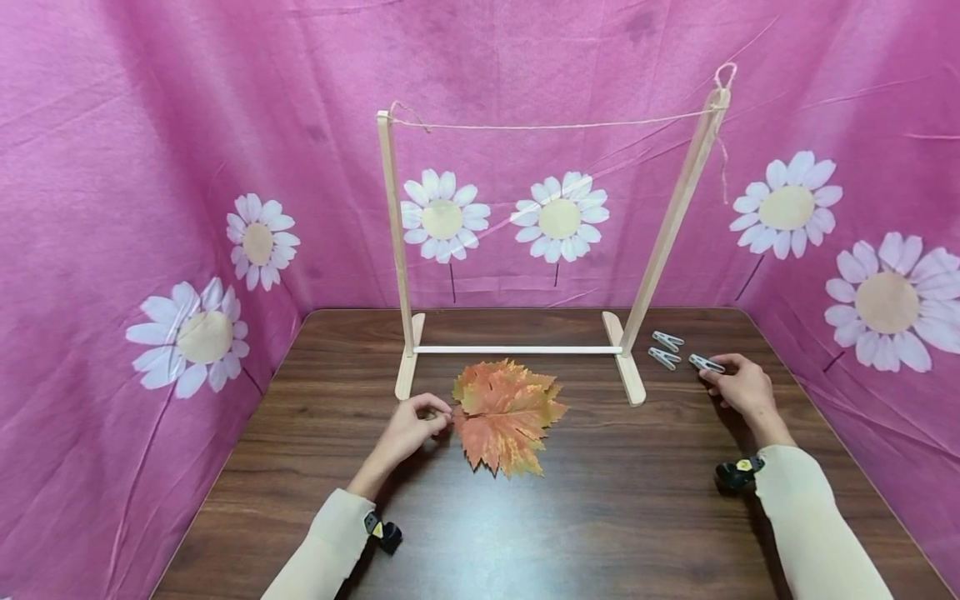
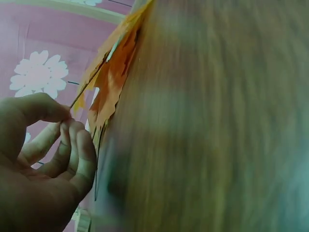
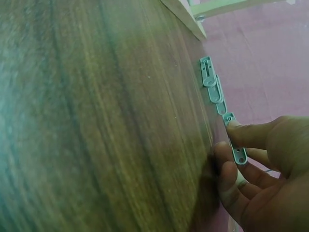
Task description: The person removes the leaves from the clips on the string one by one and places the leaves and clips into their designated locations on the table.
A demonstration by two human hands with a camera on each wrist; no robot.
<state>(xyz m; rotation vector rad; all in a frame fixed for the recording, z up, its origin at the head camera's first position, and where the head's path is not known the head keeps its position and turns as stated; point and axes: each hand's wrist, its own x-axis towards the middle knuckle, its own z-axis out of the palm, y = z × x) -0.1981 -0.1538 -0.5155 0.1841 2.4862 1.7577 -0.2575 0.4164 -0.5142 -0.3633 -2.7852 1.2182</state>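
Autumn leaves point(image 1: 506, 417), orange with yellow edges, lie in a small stack on the table, left of its middle. My left hand point(image 1: 412, 425) pinches one leaf's thin dark stem between thumb and fingertips; in the left wrist view other stems hang free below the orange leaf point(image 2: 113, 79). Over on the right, my right hand point(image 1: 742, 387) holds a pale grey clothespin point(image 1: 703, 362) between thumb and fingers, close to the tabletop. Two similar clothespins point(image 1: 666, 341) lie just left of it. The right wrist view shows the held clothespin point(image 3: 239, 153) under the thumb.
Behind the leaves stands a wooden frame with two posts point(image 1: 396, 225), a white crossbar point(image 1: 517, 350) and a twine line point(image 1: 555, 127) tied between the post tops. Pink flowered cloth point(image 1: 480, 50) surrounds the dark wooden table point(image 1: 525, 533) at the back and sides.
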